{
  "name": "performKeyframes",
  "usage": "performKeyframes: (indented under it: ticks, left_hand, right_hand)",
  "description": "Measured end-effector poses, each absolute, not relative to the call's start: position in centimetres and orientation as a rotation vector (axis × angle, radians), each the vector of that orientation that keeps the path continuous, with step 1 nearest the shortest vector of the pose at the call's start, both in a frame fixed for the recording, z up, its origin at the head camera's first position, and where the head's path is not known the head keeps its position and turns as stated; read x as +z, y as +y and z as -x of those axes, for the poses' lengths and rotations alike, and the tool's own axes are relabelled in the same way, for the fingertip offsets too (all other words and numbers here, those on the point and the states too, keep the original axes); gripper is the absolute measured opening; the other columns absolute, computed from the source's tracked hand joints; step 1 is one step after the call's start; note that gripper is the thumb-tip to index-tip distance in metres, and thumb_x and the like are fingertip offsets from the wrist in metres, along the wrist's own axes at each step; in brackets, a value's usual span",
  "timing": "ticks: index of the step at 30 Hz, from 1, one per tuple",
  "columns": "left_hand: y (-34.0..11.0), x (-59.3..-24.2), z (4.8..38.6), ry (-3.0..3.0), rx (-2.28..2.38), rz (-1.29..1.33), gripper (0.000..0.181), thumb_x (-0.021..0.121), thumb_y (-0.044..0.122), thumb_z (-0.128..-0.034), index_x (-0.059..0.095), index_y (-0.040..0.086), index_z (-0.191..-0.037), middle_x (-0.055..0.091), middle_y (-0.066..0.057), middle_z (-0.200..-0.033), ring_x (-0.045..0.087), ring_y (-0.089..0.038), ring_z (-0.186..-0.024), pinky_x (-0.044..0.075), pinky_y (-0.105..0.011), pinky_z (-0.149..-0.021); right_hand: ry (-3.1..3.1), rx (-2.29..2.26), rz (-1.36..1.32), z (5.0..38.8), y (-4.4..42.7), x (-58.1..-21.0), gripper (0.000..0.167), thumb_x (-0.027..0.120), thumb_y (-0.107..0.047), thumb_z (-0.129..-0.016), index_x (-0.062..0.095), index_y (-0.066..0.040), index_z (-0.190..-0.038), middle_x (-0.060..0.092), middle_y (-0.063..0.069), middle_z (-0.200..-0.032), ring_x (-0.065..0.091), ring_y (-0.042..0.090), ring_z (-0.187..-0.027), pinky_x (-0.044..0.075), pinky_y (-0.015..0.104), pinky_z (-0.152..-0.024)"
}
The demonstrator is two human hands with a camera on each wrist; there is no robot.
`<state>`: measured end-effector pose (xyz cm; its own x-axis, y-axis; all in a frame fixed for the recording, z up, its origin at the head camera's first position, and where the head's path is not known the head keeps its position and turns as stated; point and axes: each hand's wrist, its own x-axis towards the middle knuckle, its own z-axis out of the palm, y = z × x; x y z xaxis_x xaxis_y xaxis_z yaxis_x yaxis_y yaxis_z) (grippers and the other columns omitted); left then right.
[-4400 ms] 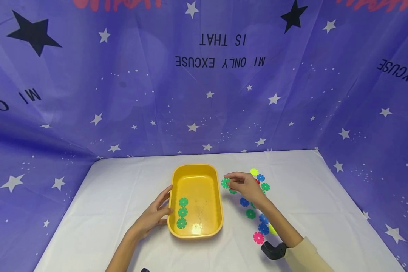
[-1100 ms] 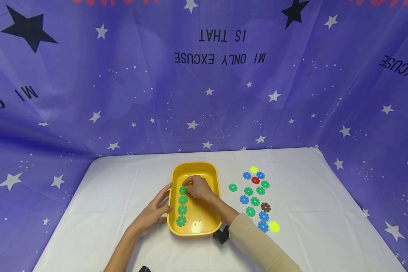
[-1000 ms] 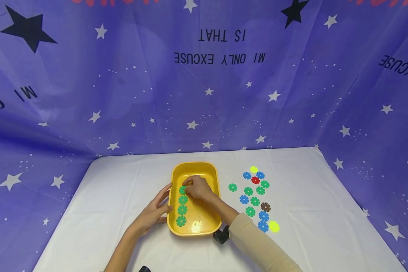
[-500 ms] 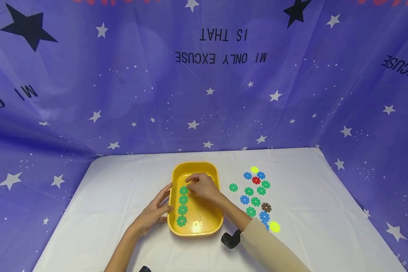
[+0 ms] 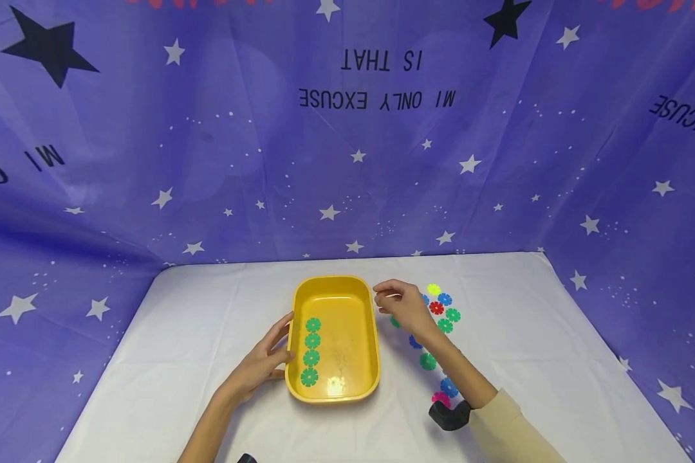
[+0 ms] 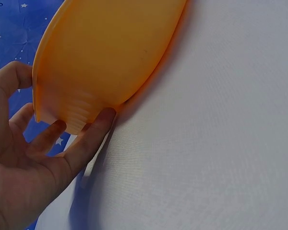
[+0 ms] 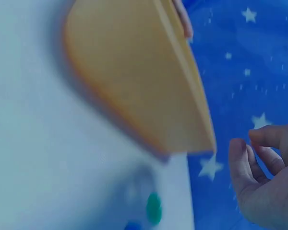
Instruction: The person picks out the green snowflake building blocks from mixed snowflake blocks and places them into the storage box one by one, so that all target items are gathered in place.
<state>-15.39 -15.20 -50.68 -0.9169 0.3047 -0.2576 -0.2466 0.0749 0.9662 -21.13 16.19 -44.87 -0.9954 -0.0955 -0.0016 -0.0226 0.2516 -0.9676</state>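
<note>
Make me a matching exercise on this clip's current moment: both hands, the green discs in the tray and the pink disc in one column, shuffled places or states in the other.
1. Left hand
2. Right hand
3. Row of four green discs
4. Pink disc

A. Inside the yellow tray
B. Partly hidden by a black piece
C. Fingers touching the tray's side
D. Raised, holding nothing

Pairs: 1-C, 2-D, 3-A, 4-B

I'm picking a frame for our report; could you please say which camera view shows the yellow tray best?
The head view: it shows nearly all of the yellow tray, inside included. The left wrist view shows part of its outside; the right wrist view, a blurred, cut-off side.
</note>
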Motion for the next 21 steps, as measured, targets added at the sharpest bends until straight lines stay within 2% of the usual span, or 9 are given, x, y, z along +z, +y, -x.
performKeyframes:
  ticks: [5, 12, 21]
  left_hand:
    - [-15.2, -50.5, 15.3, 1.967, 1.892, -0.065, 0.083, 0.063, 0.01, -0.0861, 0.027, 0.033, -0.158, 0.013, -0.016, -0.164, 0.026, -0.048, -0.143, 0.055, -0.049, -0.087]
    - [-15.0, -50.3, 15.3, 1.988, 1.877, -0.071, 0.083, 0.062, 0.011, -0.0866, 0.026, 0.03, -0.159, 0.013, -0.018, -0.164, 0.023, -0.049, -0.143, 0.055, -0.052, -0.088]
    - [-15.0, -50.2, 15.2, 1.988, 1.878, -0.044, 0.082, 0.063, 0.01, -0.0866, 0.028, 0.032, -0.158, 0.015, -0.015, -0.164, 0.026, -0.047, -0.143, 0.055, -0.051, -0.088]
  right_hand:
    - [2.509, -1.759, -0.031, 20.8, 19.1, -47.2, 0.023, 0.065, -0.004, -0.093, 0.068, 0.005, -0.114, 0.065, 0.013, -0.099, 0.067, 0.036, -0.091, 0.059, 0.038, -0.078]
    - [2.57, -1.588, -0.163, 20.5, 21.2, -50.1, 0.024, 0.07, -0.004, -0.09, 0.069, 0.0, -0.113, 0.064, 0.009, -0.099, 0.066, 0.021, -0.079, 0.059, 0.031, -0.073]
    - [2.624, -1.513, -0.216, 20.6, 21.6, -51.5, 0.029, 0.077, -0.005, -0.084, 0.071, -0.005, -0.112, 0.065, 0.009, -0.102, 0.063, 0.019, -0.07, 0.058, 0.027, -0.067]
